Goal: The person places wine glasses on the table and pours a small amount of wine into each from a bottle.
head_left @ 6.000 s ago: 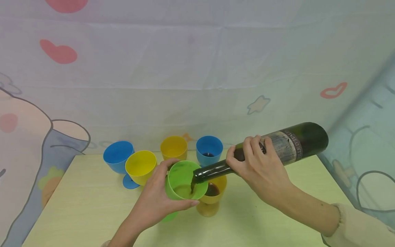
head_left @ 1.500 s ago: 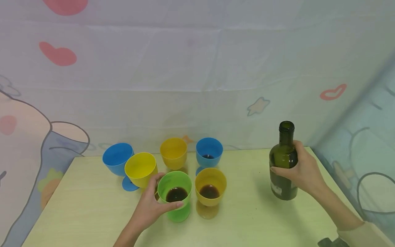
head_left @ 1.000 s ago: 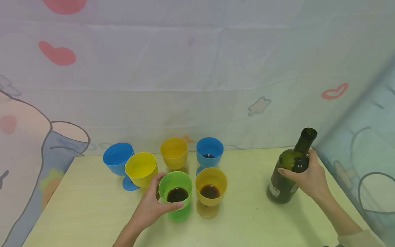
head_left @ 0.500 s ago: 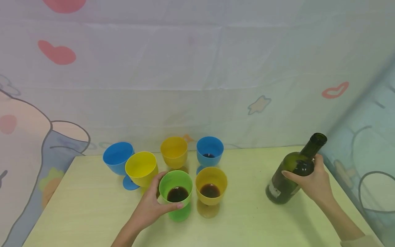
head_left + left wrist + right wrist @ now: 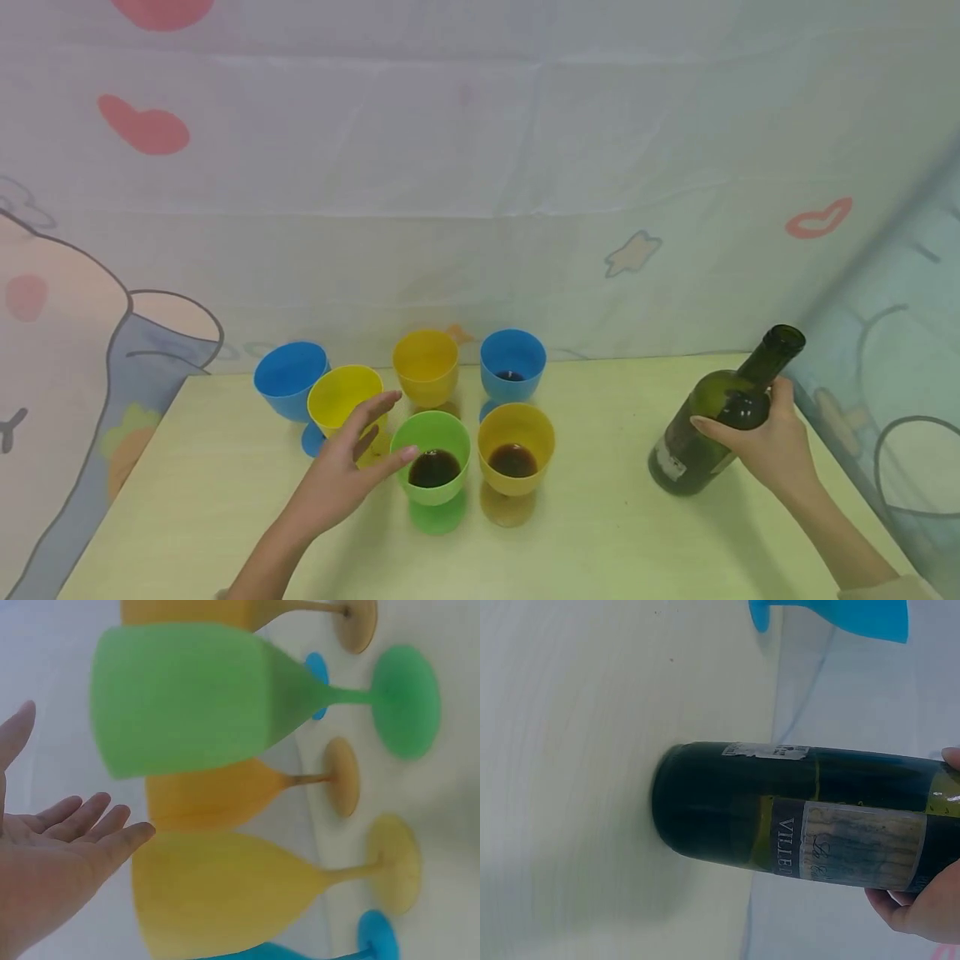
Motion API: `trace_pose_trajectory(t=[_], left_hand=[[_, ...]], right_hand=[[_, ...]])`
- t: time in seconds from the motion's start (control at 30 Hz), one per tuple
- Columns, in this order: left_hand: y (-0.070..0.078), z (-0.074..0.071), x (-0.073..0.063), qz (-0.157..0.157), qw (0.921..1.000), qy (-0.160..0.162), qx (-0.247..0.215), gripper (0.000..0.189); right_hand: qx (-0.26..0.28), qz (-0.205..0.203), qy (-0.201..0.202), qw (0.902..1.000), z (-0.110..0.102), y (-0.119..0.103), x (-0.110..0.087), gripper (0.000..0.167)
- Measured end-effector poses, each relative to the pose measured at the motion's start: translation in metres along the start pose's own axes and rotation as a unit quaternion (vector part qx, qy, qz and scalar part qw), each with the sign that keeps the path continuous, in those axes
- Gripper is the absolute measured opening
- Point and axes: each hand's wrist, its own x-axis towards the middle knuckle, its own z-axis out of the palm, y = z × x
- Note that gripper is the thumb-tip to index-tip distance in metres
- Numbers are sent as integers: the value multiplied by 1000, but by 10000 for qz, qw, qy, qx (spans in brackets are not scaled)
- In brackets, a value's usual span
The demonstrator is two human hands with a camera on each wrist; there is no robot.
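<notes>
Three goblets [image 5: 514, 487] of dark liquid [image 5: 513, 461], green goblet [image 5: 433, 497] beside spread-fingered left hand [image 5: 339, 482]; tilted bottle [image 5: 686, 442] in curled fingers of right hand [image 5: 780, 454].

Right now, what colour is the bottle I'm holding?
Dark green glass; the bottle shows best in the head view.

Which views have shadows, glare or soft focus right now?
Head: soft shadow on the table beside the bottle, small bright glints on its shoulder. Left wrist: hazy, the green cup soft-edged. Right wrist: broad dim shadow on the table, label lettering partly readable.
</notes>
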Motion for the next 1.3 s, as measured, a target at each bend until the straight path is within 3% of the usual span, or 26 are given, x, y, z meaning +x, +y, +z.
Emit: trace_pose_trajectory(t=[0.13, 0.47, 0.67, 1.07, 1.3], left_hand=[[10, -14, 9, 311, 9990, 53, 307, 65], [32, -32, 45, 544, 9910, -92, 1220, 73], [33, -30, 65, 192, 9852, -315, 1677, 78], [25, -20, 97, -424, 9814, -628, 1762, 84], [15, -16, 107, -491, 9805, -640, 1792, 88]], right_hand=[[-29, -38, -17, 10000, -1, 1, 0, 84], [-22, -57, -132, 9999, -1, 1, 0, 84], [-52, -139, -84, 9999, -1, 0, 0, 84], [-44, -269, -44, 9996, 0, 2, 1, 83], [-35, -227, -82, 9997, -1, 2, 1, 85]])
